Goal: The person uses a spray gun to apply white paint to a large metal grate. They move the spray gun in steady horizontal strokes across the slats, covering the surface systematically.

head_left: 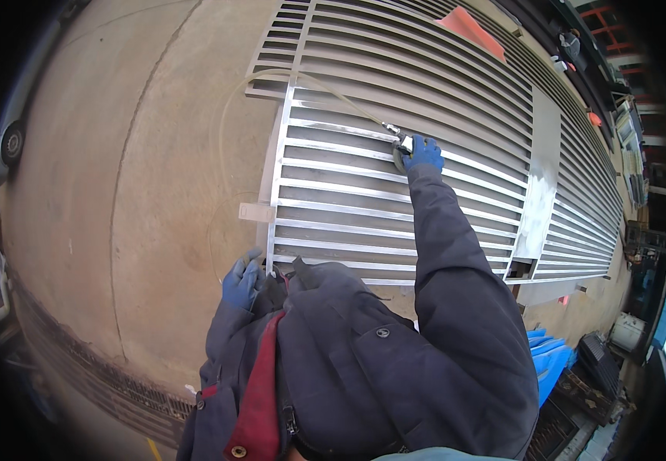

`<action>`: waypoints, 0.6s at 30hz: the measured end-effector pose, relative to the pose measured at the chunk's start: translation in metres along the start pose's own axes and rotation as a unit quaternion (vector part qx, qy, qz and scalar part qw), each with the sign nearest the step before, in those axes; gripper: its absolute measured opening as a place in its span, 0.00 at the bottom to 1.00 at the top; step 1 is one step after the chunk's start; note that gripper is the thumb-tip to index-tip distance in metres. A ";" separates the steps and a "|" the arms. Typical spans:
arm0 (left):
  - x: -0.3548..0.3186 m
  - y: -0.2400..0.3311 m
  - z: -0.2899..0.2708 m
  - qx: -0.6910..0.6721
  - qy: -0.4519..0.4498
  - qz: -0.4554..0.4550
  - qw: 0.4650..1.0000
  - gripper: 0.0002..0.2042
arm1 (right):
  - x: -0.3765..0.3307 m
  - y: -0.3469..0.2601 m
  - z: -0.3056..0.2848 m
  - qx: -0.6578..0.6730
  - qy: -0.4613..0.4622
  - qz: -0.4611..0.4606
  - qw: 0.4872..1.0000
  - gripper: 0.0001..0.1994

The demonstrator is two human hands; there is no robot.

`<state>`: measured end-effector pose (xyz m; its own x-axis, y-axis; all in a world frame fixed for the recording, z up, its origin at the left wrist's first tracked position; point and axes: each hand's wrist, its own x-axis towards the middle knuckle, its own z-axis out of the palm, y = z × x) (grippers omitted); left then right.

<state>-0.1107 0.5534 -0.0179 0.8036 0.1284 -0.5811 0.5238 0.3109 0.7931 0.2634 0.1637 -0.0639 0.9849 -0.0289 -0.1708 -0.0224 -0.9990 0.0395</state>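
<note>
My right hand [426, 152], in a blue work glove, grips an air sander [406, 144] with its disc against a slat of a large metal panel [325, 146]. The slats around and below the sander are bright bare metal; those farther up are dull brown-grey. A clear air hose [314, 81] runs from the sander's fitting, loops over the panel's left end and drops to the floor. My left hand [241, 283], also gloved, hangs by the panel's near left corner, fingers loosely extended, holding nothing that I can see.
Bare concrete floor [172, 154] stretches left of the panel, with a drain grate [110, 384] at the lower left. Orange sheet material [473, 32] lies on the far slats. Blue sheeting [550, 357] is at the lower right. Another person [571, 44] is at the far right.
</note>
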 end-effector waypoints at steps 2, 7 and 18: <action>-0.002 0.003 0.003 0.006 0.002 -0.005 1.000 0.20 | 0.004 0.017 -0.003 0.004 -0.004 0.054 0.999 0.30; -0.007 0.009 0.009 -0.003 0.021 -0.031 0.999 0.20 | 0.001 -0.010 0.010 0.027 0.023 0.053 0.998 0.31; -0.012 -0.001 0.012 -0.034 0.036 0.020 0.999 0.20 | -0.011 -0.195 0.006 0.054 0.023 -0.119 0.991 0.22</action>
<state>-0.1176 0.5404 -0.0090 0.7995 0.2093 -0.5630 0.4696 0.3666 0.8031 0.2557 0.3581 -0.0758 0.9712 0.2069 -0.1178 0.1955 -0.9754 -0.1019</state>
